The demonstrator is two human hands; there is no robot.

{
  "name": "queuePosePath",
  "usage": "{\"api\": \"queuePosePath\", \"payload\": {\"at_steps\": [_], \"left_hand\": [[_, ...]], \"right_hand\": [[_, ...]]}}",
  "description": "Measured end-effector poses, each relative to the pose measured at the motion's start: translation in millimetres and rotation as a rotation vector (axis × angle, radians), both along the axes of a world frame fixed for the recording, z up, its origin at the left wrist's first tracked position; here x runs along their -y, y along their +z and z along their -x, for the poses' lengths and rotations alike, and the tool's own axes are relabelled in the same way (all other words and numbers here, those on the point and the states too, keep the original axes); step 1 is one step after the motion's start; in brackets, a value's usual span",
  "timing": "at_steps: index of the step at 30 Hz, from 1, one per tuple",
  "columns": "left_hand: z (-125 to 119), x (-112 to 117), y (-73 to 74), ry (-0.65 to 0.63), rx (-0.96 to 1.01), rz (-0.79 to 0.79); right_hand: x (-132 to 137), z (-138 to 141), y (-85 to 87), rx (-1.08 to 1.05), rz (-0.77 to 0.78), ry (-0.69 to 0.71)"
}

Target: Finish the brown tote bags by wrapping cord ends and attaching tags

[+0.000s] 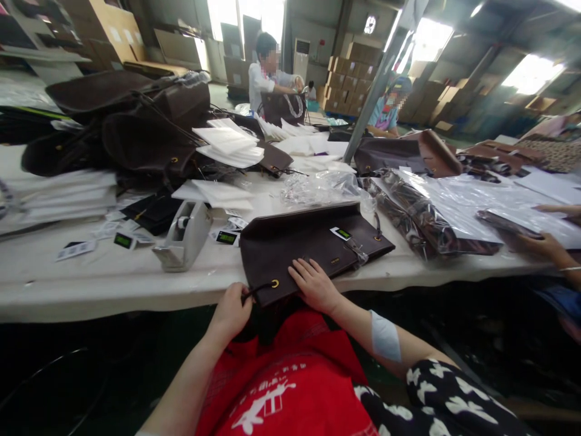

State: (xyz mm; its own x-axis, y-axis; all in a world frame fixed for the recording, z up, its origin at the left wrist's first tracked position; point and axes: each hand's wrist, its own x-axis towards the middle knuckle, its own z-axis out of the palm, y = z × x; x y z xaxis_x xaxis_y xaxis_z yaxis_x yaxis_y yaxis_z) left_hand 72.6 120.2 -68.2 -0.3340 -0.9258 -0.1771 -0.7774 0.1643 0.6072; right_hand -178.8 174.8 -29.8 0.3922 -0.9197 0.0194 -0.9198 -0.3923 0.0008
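A dark brown bag (pixel 299 245) lies flat on the white table (pixel 109 278) in front of me, with a small hang tag (pixel 341 233) on its upper right part. My left hand (pixel 232 312) is closed in a pinch on the thin drawstring cord by the gold eyelet (pixel 275 283) at the bag's near corner. My right hand (pixel 314 284) lies on the bag's near edge with fingers spread flat, pressing it down and holding nothing.
A tape dispenser (pixel 184 239) stands left of the bag, with loose labels (pixel 123 240) around it. Piled brown bags (pixel 140 130) and white paper stacks (pixel 229 145) fill the back. Plastic-wrapped bags (pixel 422 215) lie to the right, where another person's hands (pixel 544 245) work. Two people stand far behind.
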Motion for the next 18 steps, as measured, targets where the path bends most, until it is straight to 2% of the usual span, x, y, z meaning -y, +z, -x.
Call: {"api": "queuePosePath", "payload": {"at_steps": [3,6,9,12,15,18], "left_hand": [[0,6,12.8,0.016,-0.05,-0.065],[-1,15,29.7,0.013,0.092,-0.163],[-1,24,39.7,0.07,0.218,-0.169],[-4,32,42.4,0.112,0.261,-0.149],[-9,37,42.1,0.095,0.272,-0.154],[-12,38,40.0,0.078,0.269,-0.154]], "right_hand": [[7,-4,-5.8,-0.011,0.048,-0.055],[24,-18,-6.7,-0.047,0.074,-0.117],[43,-37,-3.5,-0.077,0.08,-0.173],[59,-48,7.0,-0.08,0.023,-0.177],[72,-47,18.3,-0.071,-0.079,-0.151],[77,-47,17.4,-0.048,-0.073,-0.091]]}}
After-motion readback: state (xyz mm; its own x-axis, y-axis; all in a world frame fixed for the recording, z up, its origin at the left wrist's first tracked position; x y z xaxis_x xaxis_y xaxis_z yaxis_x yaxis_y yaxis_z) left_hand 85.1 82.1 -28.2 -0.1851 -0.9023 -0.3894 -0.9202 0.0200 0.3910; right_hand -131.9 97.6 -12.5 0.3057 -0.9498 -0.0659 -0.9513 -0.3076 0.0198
